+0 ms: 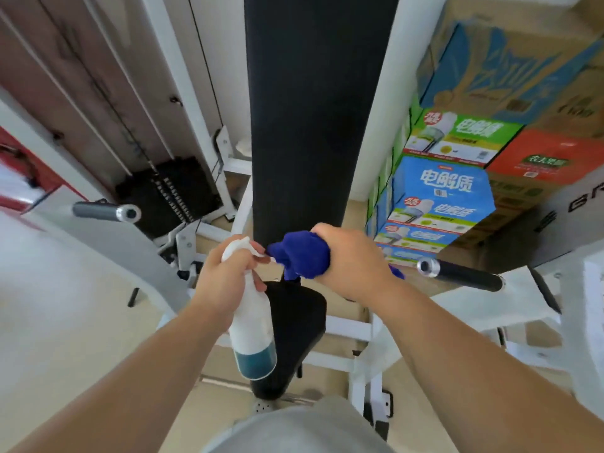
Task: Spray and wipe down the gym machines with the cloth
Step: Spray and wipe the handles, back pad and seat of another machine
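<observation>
Gripped by left hand (225, 276), spray bottle (251, 325) points right at blue cloth (302, 253) bunched in right hand (353, 259); back pad (313, 109) just behind.

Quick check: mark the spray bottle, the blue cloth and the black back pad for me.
spray bottle (250, 325): head view, white body below the grip.
blue cloth (302, 253): head view, bunched middle of the wad.
black back pad (313, 109): head view, middle of its upright face.

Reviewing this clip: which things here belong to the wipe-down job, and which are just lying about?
In the job: spray bottle in left hand, blue cloth in right hand, black back pad, black seat.
Lying about: stacked printed cartons, big cardboard box.
</observation>
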